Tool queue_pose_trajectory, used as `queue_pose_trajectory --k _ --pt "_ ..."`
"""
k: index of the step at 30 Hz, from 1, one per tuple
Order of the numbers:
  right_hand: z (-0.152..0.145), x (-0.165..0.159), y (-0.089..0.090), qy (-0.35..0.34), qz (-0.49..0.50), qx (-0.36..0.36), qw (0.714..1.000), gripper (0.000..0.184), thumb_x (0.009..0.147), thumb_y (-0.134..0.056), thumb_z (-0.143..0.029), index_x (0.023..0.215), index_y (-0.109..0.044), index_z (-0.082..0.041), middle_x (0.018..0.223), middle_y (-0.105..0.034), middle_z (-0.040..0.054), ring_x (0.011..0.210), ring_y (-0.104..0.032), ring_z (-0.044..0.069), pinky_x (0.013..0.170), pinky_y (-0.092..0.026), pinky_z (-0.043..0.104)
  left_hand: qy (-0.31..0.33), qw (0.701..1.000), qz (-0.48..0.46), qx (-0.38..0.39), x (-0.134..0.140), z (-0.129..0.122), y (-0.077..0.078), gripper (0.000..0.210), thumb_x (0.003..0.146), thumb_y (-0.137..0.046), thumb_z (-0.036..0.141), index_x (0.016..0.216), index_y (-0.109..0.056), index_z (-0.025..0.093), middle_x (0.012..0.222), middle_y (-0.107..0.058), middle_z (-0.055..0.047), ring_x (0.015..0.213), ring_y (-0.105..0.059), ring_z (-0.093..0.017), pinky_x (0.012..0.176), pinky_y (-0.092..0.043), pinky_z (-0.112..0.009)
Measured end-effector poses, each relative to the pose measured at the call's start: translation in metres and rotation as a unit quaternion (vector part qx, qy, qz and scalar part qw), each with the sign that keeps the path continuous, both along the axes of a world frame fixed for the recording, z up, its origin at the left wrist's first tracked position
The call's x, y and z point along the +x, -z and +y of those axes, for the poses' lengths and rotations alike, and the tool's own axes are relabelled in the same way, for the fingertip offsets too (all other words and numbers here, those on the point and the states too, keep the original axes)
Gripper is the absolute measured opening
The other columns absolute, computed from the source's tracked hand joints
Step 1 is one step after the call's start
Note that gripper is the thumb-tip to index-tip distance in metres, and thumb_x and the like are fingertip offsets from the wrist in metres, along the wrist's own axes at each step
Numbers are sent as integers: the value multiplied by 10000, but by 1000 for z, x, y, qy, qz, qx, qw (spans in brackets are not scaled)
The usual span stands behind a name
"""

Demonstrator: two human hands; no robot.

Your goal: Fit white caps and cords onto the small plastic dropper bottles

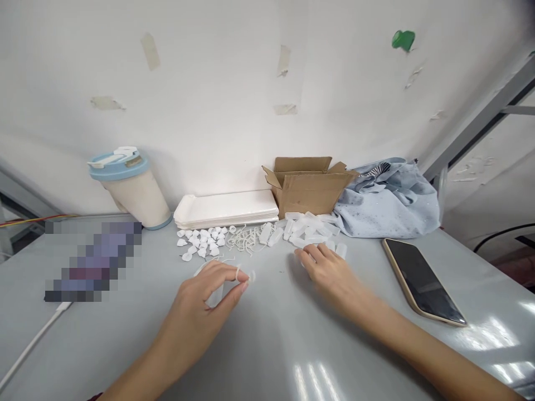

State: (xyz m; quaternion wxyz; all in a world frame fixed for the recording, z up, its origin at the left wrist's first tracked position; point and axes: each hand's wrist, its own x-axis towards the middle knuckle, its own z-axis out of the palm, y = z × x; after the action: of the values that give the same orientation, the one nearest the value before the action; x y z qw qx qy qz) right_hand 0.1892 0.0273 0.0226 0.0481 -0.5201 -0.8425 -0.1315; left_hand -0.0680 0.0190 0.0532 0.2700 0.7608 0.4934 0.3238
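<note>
My left hand (204, 301) is closed in a pinch, thumb against index finger, on a small whitish loop (252, 276). A thin pale band also shows across the index fingertip. Something translucent (216, 296) shows between thumb and palm; its kind is unclear. Over the near edge of a pile of frosted plastic sleeves (309, 227) lies my right hand (330, 273), its fingers apart and thumb hidden. Thin off-white strings (244, 239) lie heaped between the sleeves and a group of small white cap-like pieces (203, 240).
Behind the pieces stand a stack of white flat sheets (228, 206) and an open cardboard box (315, 192). A blue-lidded cup (140, 195) and a pixelated device (94, 264) with a cable are left. Light blue cloth (388, 203) and a phone (424, 281) are right.
</note>
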Motion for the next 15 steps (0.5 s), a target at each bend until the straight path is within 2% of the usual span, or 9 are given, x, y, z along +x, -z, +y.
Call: queue_pose_trajectory --k 3,5,7,11,15 --pt "-5 -4 -4 -43 151 25 987 327 781 -410 55 1012 -553 -128 985 -586 130 809 -587 225 648 -504 337 -26 998 -7 -64 1 -2 -2 185 842 -561 420 831 -667 269 824 -632 10 761 -558 -169 639 -456 -253" --pt "-11 -10 -9 -88 290 30 953 221 835 -470 -20 1004 -532 -149 1003 -568 109 831 -596 185 684 -507 296 -30 991 -22 -125 2 -3 -4 214 831 -569 451 850 -675 266 832 -632 5 756 -550 -169 614 -435 -246" --pt "-19 -16 -14 -122 381 18 916 157 845 -526 -63 954 -523 -175 974 -561 76 833 -596 152 711 -499 260 -15 981 -54 -186 2 -2 -4 239 827 -576 469 857 -678 254 825 -632 5 746 -543 -164 632 -426 -249" --pt "-32 -28 -20 -150 445 -37 882 127 835 -584 -89 855 -512 -192 951 -562 50 838 -595 130 729 -486 235 30 951 -134 -276 4 -2 -2 270 818 -597 487 865 -666 231 796 -625 6 709 -520 -149 635 -410 -251" --pt "-37 -31 -18 -164 457 -72 871 131 835 -603 -104 848 -507 -192 947 -563 46 820 -592 119 716 -486 223 50 944 -152 -289 6 -4 -1 264 823 -601 476 862 -665 223 790 -613 5 725 -514 -150 653 -403 -255"
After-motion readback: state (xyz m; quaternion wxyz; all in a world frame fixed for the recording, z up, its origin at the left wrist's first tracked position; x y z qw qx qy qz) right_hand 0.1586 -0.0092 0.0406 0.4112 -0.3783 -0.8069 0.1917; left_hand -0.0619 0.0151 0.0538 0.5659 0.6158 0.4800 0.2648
